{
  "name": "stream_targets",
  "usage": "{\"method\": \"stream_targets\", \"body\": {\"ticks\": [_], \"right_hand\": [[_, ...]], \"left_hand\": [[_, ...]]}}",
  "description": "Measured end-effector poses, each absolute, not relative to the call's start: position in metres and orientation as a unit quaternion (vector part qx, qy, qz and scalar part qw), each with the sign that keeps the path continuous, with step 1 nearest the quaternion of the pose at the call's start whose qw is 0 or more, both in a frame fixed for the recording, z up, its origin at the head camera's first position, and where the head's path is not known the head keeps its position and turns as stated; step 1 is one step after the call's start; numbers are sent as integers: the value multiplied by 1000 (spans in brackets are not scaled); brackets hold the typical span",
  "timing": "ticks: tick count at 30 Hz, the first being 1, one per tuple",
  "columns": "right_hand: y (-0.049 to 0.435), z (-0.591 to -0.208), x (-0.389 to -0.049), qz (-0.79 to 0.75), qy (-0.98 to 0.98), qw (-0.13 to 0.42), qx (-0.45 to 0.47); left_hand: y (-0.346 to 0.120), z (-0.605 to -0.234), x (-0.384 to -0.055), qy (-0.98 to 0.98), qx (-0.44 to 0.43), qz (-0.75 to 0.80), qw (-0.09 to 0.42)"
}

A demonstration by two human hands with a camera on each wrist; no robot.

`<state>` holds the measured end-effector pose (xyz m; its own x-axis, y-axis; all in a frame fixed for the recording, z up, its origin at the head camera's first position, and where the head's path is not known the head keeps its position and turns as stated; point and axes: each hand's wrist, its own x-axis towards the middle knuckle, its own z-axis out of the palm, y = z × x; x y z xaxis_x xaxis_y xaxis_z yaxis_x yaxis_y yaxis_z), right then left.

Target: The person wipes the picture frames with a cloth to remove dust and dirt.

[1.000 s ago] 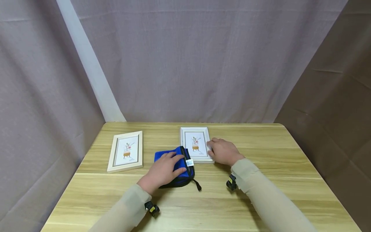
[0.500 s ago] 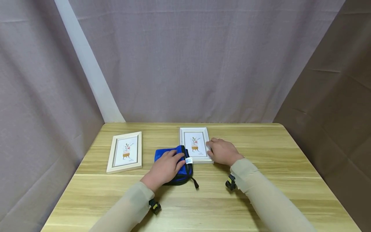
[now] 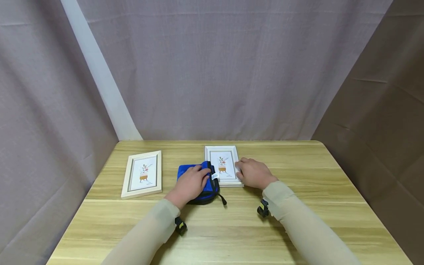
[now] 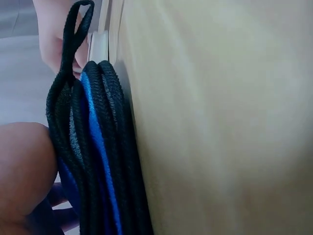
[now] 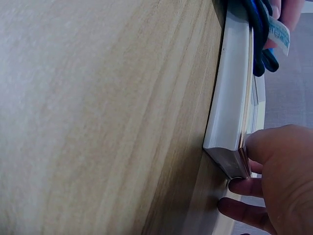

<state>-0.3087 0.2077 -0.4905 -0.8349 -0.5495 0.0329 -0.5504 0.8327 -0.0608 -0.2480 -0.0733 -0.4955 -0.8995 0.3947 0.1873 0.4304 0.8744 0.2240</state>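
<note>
In the head view my left hand holds a folded blue cloth with black edging, a white tag and a black hanging loop. The cloth overlaps the lower left corner of a white picture frame lying face up with a plant print. My right hand grips that frame's right edge. In the right wrist view the thumb lies against the frame's upper edge and the fingers are at its side. Stacked cloth folds show in the left wrist view beside my thumb; the left fingertips are partly hidden.
A cream picture frame with a similar plant print lies at the left of the wooden table. Grey curtains hang behind the table, and a brown one hangs at the right.
My left hand and the blue cloth have moved away from me, a little up along the white frame's left side. The left fingers are closer together. My right hand stays at the frame's edge.
</note>
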Motion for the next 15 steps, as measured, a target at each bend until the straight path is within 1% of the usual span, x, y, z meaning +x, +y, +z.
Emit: {"method": "stream_targets", "body": {"ticks": [8, 15], "right_hand": [[210, -496, -310, 33, -957, 5, 287], [208, -496, -311, 44, -954, 15, 296]], "left_hand": [[-73, -495, -265, -969, -202, -130, 63], [-72, -493, -278, -967, -197, -140, 75]]}}
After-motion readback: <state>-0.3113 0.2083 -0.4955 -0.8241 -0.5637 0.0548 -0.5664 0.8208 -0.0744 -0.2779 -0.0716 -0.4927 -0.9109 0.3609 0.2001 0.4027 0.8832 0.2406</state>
